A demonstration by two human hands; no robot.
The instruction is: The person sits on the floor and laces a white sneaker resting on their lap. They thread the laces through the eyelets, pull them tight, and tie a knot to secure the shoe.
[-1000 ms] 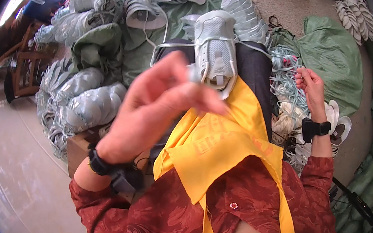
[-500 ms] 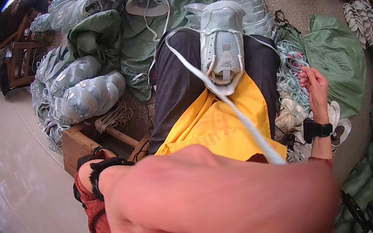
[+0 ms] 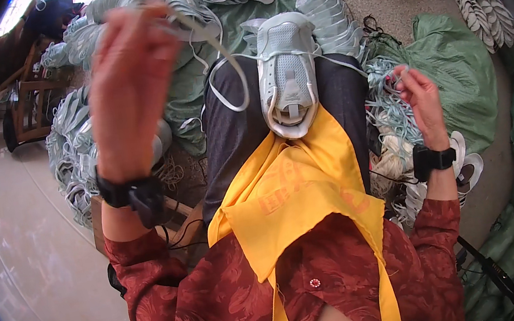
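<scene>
A raised left hand point(image 3: 134, 92) grips a shoelace point(image 3: 245, 89) in its fingers beside a sneaker point(image 3: 287, 69); the right hand point(image 3: 422, 100) has fingers pinched, contents unclear.

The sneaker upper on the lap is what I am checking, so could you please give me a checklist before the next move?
1. Sneaker upper, toe pointing away from the person: ok.
2. Lace free of slack: not ok, it loops over the left trouser leg.
3. Left-side eyelets all threaded: not ok, some look open.
4. Left hand gripping the lace: cannot tell, blurred.
5. Right hand holding lace: cannot tell, too small.
</scene>
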